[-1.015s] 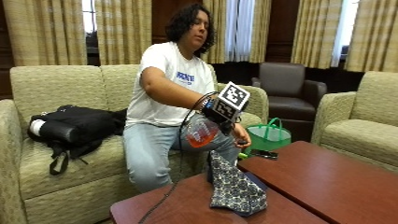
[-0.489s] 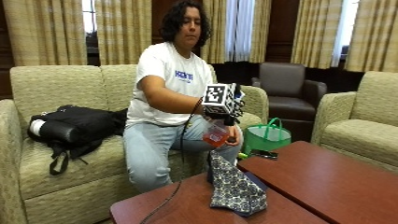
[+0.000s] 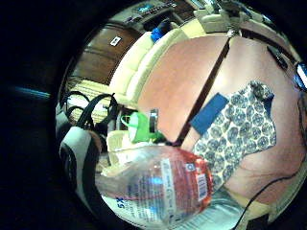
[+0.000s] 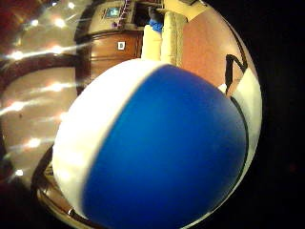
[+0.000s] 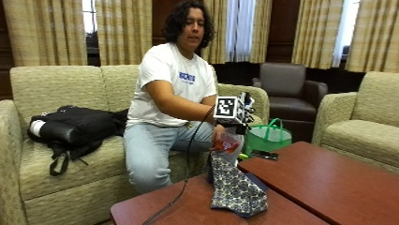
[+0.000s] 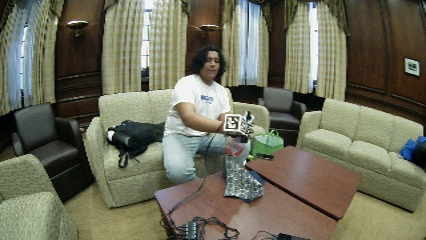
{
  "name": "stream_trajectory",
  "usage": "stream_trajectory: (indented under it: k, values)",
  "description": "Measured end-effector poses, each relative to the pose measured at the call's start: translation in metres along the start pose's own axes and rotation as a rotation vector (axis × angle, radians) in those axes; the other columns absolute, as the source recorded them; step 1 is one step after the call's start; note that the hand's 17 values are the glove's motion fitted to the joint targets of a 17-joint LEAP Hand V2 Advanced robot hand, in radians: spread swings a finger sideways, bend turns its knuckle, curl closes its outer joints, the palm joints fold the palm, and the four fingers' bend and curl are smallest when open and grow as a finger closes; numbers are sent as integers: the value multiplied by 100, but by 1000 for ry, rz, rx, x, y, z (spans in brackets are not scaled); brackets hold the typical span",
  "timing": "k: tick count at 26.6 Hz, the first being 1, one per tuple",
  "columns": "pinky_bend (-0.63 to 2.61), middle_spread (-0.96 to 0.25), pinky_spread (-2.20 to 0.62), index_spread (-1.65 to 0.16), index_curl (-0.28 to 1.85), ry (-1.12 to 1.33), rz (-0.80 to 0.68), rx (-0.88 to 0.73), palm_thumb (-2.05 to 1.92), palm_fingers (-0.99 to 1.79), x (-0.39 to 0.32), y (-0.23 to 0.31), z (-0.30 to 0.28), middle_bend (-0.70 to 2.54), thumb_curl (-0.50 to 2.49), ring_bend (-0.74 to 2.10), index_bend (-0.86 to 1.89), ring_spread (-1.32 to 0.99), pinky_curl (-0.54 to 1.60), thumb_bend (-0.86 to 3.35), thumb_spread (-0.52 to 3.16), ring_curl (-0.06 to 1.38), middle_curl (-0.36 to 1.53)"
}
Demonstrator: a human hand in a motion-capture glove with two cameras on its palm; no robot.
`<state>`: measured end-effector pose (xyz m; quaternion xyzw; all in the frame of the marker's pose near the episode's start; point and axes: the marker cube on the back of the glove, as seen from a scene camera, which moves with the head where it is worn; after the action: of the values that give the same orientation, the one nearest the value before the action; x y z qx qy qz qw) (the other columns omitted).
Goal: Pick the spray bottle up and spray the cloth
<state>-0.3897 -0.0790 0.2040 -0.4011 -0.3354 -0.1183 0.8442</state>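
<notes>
A person sits on the sofa behind two red-brown tables. The gloved right hand grips a clear spray bottle holding red liquid, just above the raised top of the cloth. The bottle lies close to the palm, and its blue and white top fills the thumb side view. The patterned blue and white cloth hangs down onto the near table, its upper end lifted at the person's knees. The cloth spreads over the table edge and partly covers a flat blue thing. What holds the cloth up is hidden.
A green bag stands on the floor by the sofa. A black phone lies on the far table. A black backpack lies on the sofa seat. Cables sit at the near table's front.
The gloved hand has carried the bottle a little to the right, from in front of the person's lap to just over the cloth's raised top. The cloth has stayed in place.
</notes>
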Motion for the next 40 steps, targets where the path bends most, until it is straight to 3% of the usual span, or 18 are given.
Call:
stream_trajectory:
  k: [12, 25, 40]
  values:
    - [40, -20, -29, -28, 59, -112, -30, 130, 93, 138, 26, -83, 77, 60, 83, 68, 26, -19, 39, -3, 24, 46, 52]
    - [41, -20, -29, -28, 59, -213, -74, 258, 93, 138, 59, -103, 136, 60, 83, 67, 27, -20, 39, -3, 23, 46, 52]
    - [41, -20, -30, -28, 59, -145, -53, 363, 93, 138, 86, -149, 170, 60, 83, 67, 28, -20, 39, -3, 22, 46, 52]
